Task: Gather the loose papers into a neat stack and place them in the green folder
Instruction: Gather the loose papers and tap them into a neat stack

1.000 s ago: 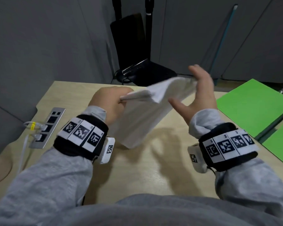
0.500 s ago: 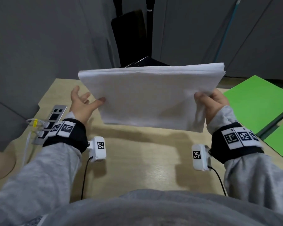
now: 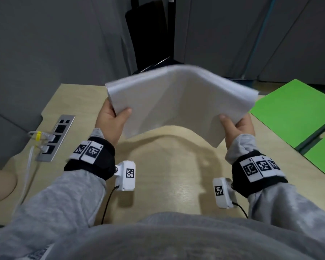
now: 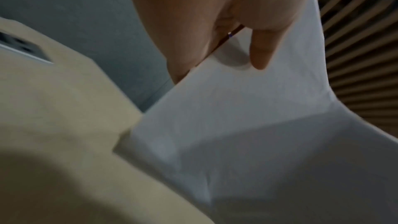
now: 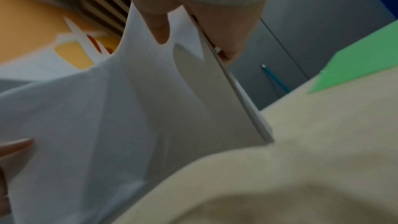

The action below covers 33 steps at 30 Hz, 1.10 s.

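papers (image 3: 178,102) now arched between both hands

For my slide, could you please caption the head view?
Both hands, left hand and right hand, hold a bowed paper stack above the desk.

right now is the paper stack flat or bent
Bent. The paper stack arches upward in the middle, held off the desk, with the left hand and right hand gripping its lower corners.
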Tool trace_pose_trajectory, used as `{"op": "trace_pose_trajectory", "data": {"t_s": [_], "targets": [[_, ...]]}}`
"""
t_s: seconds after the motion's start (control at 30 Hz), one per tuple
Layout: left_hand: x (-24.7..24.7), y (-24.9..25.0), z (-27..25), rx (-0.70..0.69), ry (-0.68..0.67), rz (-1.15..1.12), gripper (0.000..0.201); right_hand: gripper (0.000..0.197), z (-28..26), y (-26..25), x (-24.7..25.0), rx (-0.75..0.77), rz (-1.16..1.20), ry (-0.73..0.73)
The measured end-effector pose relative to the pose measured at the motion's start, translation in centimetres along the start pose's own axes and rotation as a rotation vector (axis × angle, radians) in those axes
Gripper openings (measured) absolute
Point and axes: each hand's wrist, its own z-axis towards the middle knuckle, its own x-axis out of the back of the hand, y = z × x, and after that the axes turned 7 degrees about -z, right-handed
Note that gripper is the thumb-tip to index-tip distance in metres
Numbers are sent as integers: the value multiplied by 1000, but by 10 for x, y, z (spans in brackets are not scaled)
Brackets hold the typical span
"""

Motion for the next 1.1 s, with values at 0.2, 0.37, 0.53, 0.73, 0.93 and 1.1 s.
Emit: {"op": "trace_pose_trajectory", "data": {"t_s": [0.2,0.37,0.53,0.73,0.93,1.1], "targets": [[11,-48,-8,173,-15,230,36,30,-6,37,8,-96,-221,-74],[12,-22,0,39,47,114,26,25,4,21,10,-29,-15,23],[11,-48,-11,222,5,306,35,34,-5,36,5,-147,-322,-129],[13,-29,5,127,80,173,35,23,1,25,4,-95,-113,-15],[6,-47,-11,333,61,369,35,37,0,45,9,-237,-439,-164],[1,-1,3,35,103,457,25,82,15,39,17,-171,-388,-42]]}}
